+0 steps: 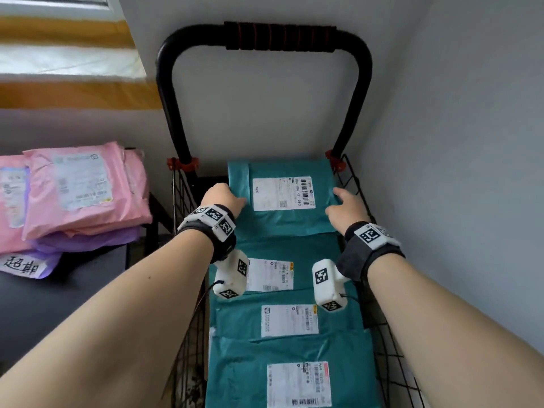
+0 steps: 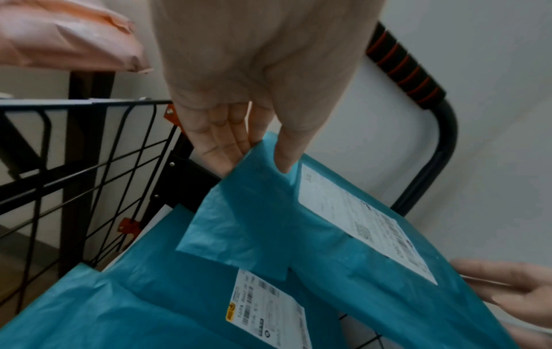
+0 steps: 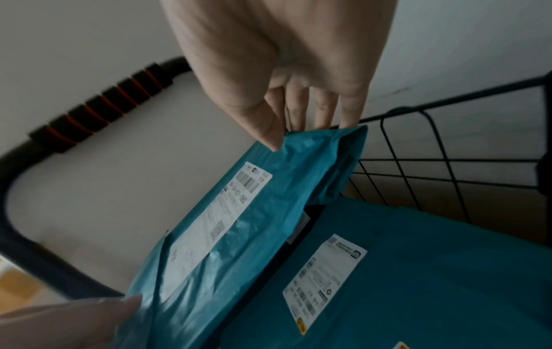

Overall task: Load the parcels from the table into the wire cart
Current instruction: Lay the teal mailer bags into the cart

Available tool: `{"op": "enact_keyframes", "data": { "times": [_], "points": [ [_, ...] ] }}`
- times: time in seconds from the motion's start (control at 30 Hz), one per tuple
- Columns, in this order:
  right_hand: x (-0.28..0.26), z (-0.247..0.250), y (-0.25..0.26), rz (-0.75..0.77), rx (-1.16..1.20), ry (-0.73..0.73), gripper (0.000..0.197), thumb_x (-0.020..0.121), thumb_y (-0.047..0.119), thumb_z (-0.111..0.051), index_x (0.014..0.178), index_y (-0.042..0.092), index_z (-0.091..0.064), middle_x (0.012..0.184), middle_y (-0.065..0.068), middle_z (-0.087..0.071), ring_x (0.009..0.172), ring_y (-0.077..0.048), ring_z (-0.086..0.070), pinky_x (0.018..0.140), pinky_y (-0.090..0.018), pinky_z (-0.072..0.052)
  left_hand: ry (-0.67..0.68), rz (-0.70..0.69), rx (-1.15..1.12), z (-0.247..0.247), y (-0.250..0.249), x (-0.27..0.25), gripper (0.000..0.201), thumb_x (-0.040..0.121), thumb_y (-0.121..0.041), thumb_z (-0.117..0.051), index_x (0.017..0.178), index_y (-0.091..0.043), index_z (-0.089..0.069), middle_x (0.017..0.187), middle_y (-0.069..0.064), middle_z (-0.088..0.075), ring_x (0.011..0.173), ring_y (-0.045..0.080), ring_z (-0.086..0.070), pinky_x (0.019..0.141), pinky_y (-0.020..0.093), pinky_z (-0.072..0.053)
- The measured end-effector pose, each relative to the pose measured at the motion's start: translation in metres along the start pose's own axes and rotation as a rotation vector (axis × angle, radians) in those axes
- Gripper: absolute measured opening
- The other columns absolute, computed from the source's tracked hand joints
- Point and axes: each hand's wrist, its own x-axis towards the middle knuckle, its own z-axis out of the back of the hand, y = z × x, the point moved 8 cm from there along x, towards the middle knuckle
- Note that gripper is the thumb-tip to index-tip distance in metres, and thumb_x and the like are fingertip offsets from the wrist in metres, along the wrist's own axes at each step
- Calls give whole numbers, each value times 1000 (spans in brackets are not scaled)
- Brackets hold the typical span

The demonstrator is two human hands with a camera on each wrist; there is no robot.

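A teal parcel (image 1: 282,222) with a white label leans at the far end of the black wire cart (image 1: 354,184), below the cart's handle. My left hand (image 1: 225,195) pinches its left edge, thumb on top and fingers underneath, as the left wrist view shows on the teal parcel (image 2: 256,212). My right hand (image 1: 344,206) pinches the right edge of the same teal parcel (image 3: 298,179). Several more teal parcels (image 1: 291,375) lie overlapped in the cart, nearer to me. Pink parcels (image 1: 82,189) are stacked on the table at the left.
The dark table (image 1: 59,295) stands left of the cart, holding the pink stack, a purple parcel (image 1: 85,241) beneath it and a handwritten paper note (image 1: 23,265). White walls close in behind and right of the cart. The cart handle (image 1: 279,36) arches overhead.
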Motion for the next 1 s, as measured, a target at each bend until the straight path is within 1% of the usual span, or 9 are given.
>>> {"op": "enact_keyframes", "data": {
  "times": [0.17, 0.27, 0.4, 0.53, 0.6, 0.67, 0.8, 0.93, 1.0],
  "points": [
    [41, -30, -26, 5, -72, 114, 65, 82, 8, -65, 142, 20, -43, 142, -2, -49, 127, -23, -49, 102, -27, -38, 21, 121, 10, -43, 20, 33, 30, 82, -24, -67, 108, -9, -63, 106, 9, -67, 94, 27, -62, 72, 29, -43],
    [59, -51, -48, -13, -106, 169, 66, 82, 7, -66, 142, 20, -42, 143, -4, -48, 128, -24, -47, 101, -25, -38, 38, 194, 42, -71, 36, 48, 35, 82, -23, -67, 113, -9, -60, 111, 10, -64, 101, 29, -60, 77, 31, -45],
    [81, -79, -74, -60, -121, 250, 64, 83, 8, -65, 142, 19, -42, 142, -4, -49, 126, -24, -49, 98, -25, -41, 58, 247, 64, -103, 58, 64, 34, 82, -24, -67, 112, -11, -59, 111, 10, -64, 102, 29, -60, 76, 30, -44],
    [96, -98, -86, -71, -148, 303, 63, 84, 10, -64, 143, 18, -42, 142, -5, -48, 127, -24, -49, 99, -25, -40, 52, 285, 98, -118, 72, 74, 42, 80, -26, -70, 116, -9, -58, 115, 12, -63, 105, 32, -58, 85, 36, -49],
    [103, -100, -88, -66, -161, 308, 63, 85, 10, -63, 143, 17, -41, 144, -5, -47, 129, -24, -47, 101, -25, -38, 33, 274, 92, -120, 71, 79, 43, 79, -26, -71, 116, -10, -58, 116, 13, -62, 106, 32, -58, 84, 35, -48],
    [110, -99, -90, -63, -171, 296, 61, 86, 10, -62, 143, 18, -42, 143, -5, -48, 128, -24, -48, 100, -25, -39, 18, 271, 70, -120, 71, 81, 44, 78, -27, -72, 117, -12, -59, 117, 11, -62, 107, 31, -58, 84, 35, -48],
    [119, -99, -92, -67, -183, 259, 59, 83, 12, -66, 138, 19, -47, 138, -6, -52, 125, -26, -50, 99, -27, -41, -2, 276, 39, -125, 71, 79, 54, 76, -28, -74, 124, -14, -53, 122, 10, -57, 109, 30, -56, 88, 36, -48],
    [125, -99, -99, -91, -205, 227, 63, 79, 15, -69, 138, 24, -47, 139, -9, -49, 125, -29, -48, 102, -33, -43, 28, 258, 86, -133, 60, 79, 54, 77, -30, -74, 123, -13, -51, 123, 9, -55, 109, 29, -56, 79, 33, -44],
    [128, -98, -101, -98, -219, 214, 63, 79, 15, -69, 137, 24, -47, 139, -9, -48, 125, -30, -47, 102, -35, -43, 32, 252, 84, -135, 56, 80, 55, 77, -30, -74, 124, -14, -51, 124, 10, -53, 111, 29, -54, 79, 33, -43]
  ]
}}
